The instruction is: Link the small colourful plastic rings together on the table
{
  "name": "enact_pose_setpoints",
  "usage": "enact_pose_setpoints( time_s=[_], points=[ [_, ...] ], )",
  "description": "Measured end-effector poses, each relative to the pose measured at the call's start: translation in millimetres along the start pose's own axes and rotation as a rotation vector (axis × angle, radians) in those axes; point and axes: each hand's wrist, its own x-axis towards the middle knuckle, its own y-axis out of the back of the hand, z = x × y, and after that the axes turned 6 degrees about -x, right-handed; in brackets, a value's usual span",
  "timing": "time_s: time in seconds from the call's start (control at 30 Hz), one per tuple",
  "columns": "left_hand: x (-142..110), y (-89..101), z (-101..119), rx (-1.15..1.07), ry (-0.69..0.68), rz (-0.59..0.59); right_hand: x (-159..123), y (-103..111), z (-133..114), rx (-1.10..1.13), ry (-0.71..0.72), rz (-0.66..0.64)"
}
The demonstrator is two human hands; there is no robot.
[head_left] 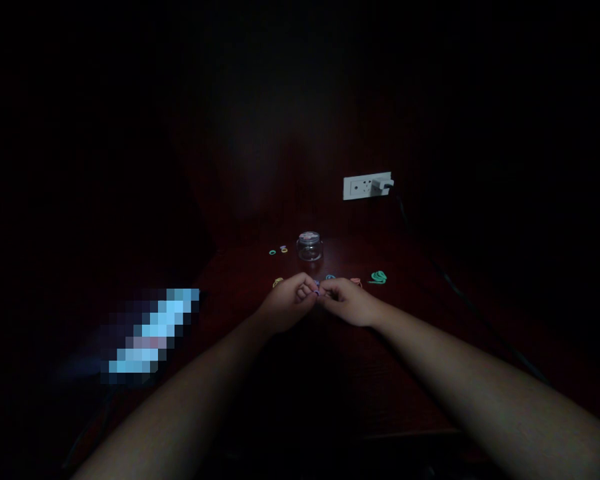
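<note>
My left hand [293, 301] and my right hand [347, 301] meet over the dark red table, their fingertips pinched close together. Between them a bit of a small purple band [317, 292], perhaps a hair tie, shows; the fingers cover most of it. Just beyond my hands lie coloured bands: yellow ones [278, 282] partly behind the left hand, a blue one [331, 277], orange ones [357, 283] partly behind the right hand, and a green bunch [379, 277] farther right. A lidded clear jar [310, 248] stands upright behind them.
Left of the jar lie a small green ring [273, 253] and a yellow ring [285, 251] beside a pale one. A white wall socket [367, 186] holds a plug with a cable [460, 293] running down the right. A blurred lit screen [155, 337] glows at left. The surroundings are very dark.
</note>
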Motion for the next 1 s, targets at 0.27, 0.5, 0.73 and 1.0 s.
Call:
enact_pose_setpoints(
  time_s=[0.27, 0.5, 0.73, 1.0],
  points=[
    [0.0, -0.7, 0.3, 0.017, -0.004, 0.003, -1.1, 1.5, -3.5, -0.009, -0.002, 0.01],
    [0.7, -0.7, -0.1, 0.067, -0.019, 0.052, -0.2, 2.4, -2.2, -0.038, 0.009, 0.049],
    [-0.1, -0.8, -1.0, 0.059, -0.021, 0.058, 0.1, 2.5, -2.4, -0.02, -0.031, 0.088],
    [-0.3, -0.3, 2.8, 0.019, -0.006, 0.031, 0.3, 4.1, -3.2, -0.038, -0.061, 0.116]
  ],
)
